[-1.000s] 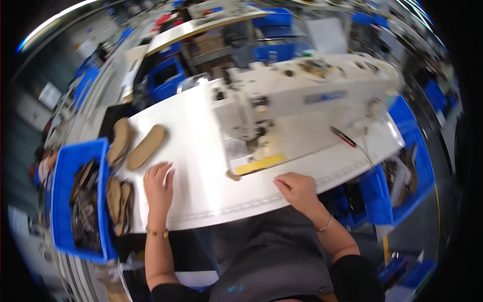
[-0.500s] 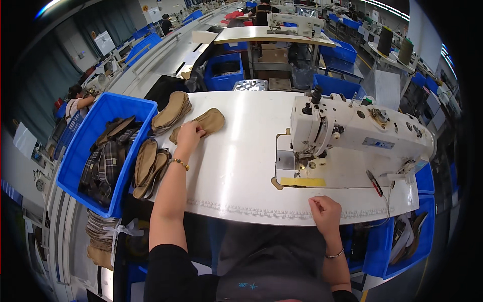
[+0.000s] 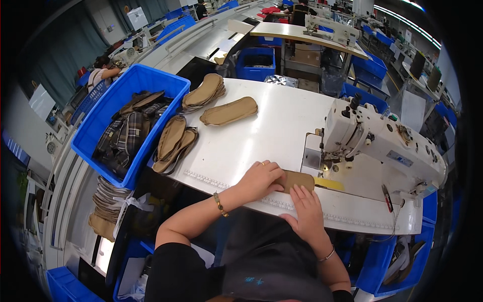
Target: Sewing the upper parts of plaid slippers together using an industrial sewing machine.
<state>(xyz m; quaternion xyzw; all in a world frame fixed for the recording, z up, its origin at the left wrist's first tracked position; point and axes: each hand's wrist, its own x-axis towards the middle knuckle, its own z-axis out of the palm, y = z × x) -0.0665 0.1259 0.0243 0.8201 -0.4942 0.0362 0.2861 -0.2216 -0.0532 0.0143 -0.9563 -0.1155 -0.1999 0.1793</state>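
Note:
A tan fabric insole (image 3: 301,180) lies at the table's front edge, left of the sewing machine's (image 3: 382,146) needle area. Its left end is pinched in the curled fingers of my left hand (image 3: 260,182), which partly covers it. My right hand (image 3: 308,214) rests stretched fingertips on the near edge of the insole, its thumb spread away. Another tan insole pile (image 3: 229,110) lies farther back on the table. Beside it are a thicker stack of insoles (image 3: 204,92) and a looser group (image 3: 173,143) at the table's left edge.
A blue bin (image 3: 133,173) of dark plaid pieces stands left of the table. Below it sits a tied stack (image 3: 108,201). Red-handled thread snippers (image 3: 387,198) lie right of the needle area. Another blue bin (image 3: 370,274) is at the lower right.
My left hand has come from the insole pile at the back left to the front edge, bringing one insole. My right hand has opened from a loose fist and touches it. The view has shifted.

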